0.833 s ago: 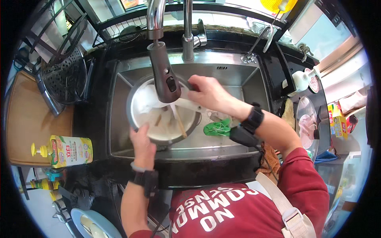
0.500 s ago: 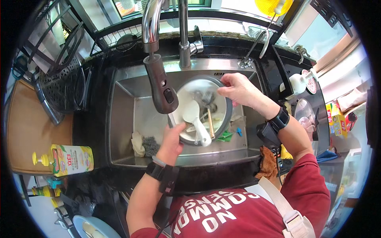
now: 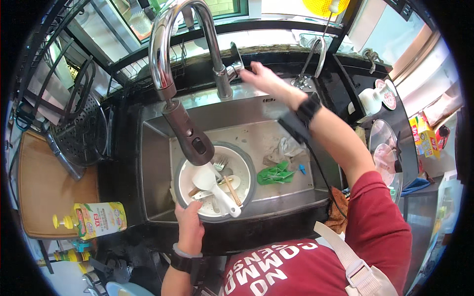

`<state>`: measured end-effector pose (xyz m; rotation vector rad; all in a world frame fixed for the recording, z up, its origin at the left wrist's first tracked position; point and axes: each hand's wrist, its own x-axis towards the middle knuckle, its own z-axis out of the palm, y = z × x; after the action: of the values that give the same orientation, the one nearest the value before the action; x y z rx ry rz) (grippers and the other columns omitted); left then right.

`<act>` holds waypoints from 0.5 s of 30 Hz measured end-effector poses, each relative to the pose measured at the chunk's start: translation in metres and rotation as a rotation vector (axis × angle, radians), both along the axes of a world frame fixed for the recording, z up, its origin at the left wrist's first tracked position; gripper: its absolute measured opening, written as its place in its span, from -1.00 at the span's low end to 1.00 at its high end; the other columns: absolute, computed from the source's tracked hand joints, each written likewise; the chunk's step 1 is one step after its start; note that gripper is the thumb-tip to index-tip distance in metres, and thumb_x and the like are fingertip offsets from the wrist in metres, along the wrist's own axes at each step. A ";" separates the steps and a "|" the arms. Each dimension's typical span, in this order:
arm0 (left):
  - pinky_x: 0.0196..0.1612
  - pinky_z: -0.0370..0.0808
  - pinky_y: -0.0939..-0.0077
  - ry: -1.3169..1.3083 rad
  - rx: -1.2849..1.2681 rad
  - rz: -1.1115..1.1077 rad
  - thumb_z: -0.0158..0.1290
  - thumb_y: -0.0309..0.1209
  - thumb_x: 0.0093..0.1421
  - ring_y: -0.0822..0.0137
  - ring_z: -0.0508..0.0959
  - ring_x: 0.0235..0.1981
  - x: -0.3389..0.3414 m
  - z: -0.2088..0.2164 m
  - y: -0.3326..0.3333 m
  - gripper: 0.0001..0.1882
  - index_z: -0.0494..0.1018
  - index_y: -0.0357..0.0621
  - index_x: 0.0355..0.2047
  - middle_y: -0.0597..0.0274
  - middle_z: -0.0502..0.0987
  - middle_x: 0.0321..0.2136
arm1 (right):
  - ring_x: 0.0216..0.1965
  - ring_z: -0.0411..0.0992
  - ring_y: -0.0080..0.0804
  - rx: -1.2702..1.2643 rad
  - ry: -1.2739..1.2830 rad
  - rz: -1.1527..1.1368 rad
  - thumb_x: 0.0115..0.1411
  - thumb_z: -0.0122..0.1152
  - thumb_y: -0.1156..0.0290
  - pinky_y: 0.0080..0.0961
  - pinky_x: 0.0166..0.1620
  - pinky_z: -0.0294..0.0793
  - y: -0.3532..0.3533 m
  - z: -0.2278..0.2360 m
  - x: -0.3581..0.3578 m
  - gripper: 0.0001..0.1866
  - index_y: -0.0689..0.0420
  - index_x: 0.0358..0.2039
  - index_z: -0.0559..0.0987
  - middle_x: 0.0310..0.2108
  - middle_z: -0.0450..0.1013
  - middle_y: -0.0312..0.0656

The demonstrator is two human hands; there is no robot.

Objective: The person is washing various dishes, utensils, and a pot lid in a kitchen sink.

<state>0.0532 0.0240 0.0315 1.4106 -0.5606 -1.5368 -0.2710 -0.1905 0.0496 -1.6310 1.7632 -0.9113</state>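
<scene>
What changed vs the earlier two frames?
The right hand let go of the round white bowl with a grey rim and moved forward to the chrome tap lever; contact unclear. The bowl went back left, under the dark grey sprayer head. Left hand stays at the bowl's rim; the crumpled green item lies as before.

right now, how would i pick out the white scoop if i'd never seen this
Find the steel sink, then the grey-rimmed white bowl the left hand touches. The white scoop lies inside, on top; its big round head and thick white handle set it apart from the wooden handle alongside.
</scene>
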 end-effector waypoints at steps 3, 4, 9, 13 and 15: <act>-0.06 0.45 0.44 -0.040 -0.028 0.037 -0.11 -0.71 -0.11 0.23 0.49 -0.10 0.009 0.001 0.006 -0.42 0.23 -0.36 0.03 0.03 0.42 -0.10 | 0.24 0.07 -0.13 0.092 -0.225 -0.049 0.12 -0.07 -0.25 -0.37 0.23 0.04 -0.043 0.012 0.005 -0.07 0.36 0.20 0.11 0.18 0.13 0.16; -0.06 0.44 0.44 -0.052 -0.018 0.040 -0.11 -0.71 -0.11 0.23 0.48 -0.10 0.010 0.001 0.008 -0.42 0.23 -0.36 0.03 0.04 0.42 -0.10 | 0.23 0.07 -0.17 0.127 -0.334 0.004 0.11 -0.09 -0.29 -0.34 0.23 0.02 -0.049 0.011 0.010 -0.06 0.28 0.22 0.11 0.18 0.14 0.12; -0.07 0.45 0.44 0.014 -0.005 0.013 -0.07 -0.69 -0.09 0.24 0.49 -0.11 0.005 -0.004 0.009 -0.43 0.24 -0.36 0.03 0.04 0.43 -0.12 | 0.09 0.16 -0.37 0.020 -0.442 0.190 0.15 -0.17 -0.30 -0.33 0.20 0.01 -0.068 0.014 0.020 -0.19 0.10 0.18 0.28 0.11 0.28 -0.16; -0.08 0.48 0.38 0.001 0.005 -0.016 -0.05 -0.67 -0.06 0.20 0.50 -0.12 -0.001 -0.010 0.008 -0.45 0.24 -0.34 0.03 0.04 0.43 -0.09 | -0.05 0.35 -0.32 -0.044 -0.096 0.128 0.21 -0.04 0.13 -0.43 0.03 0.30 -0.028 0.006 0.014 -0.55 0.18 -0.01 0.42 -0.06 0.41 -0.14; -0.02 0.44 0.34 0.003 0.013 -0.082 -0.09 -0.64 -0.03 0.17 0.46 -0.04 -0.002 -0.009 0.007 -0.42 0.19 -0.34 0.09 0.02 0.39 -0.03 | -0.32 0.48 -0.20 0.077 0.185 0.230 0.08 0.06 0.09 -0.33 -0.17 0.47 0.017 -0.007 0.029 -0.56 0.23 -0.21 0.51 -0.29 0.51 -0.04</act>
<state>0.0508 0.0306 0.0222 1.4098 -0.6141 -1.6095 -0.2421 -0.1740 0.0427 -1.8700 1.6622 -0.5970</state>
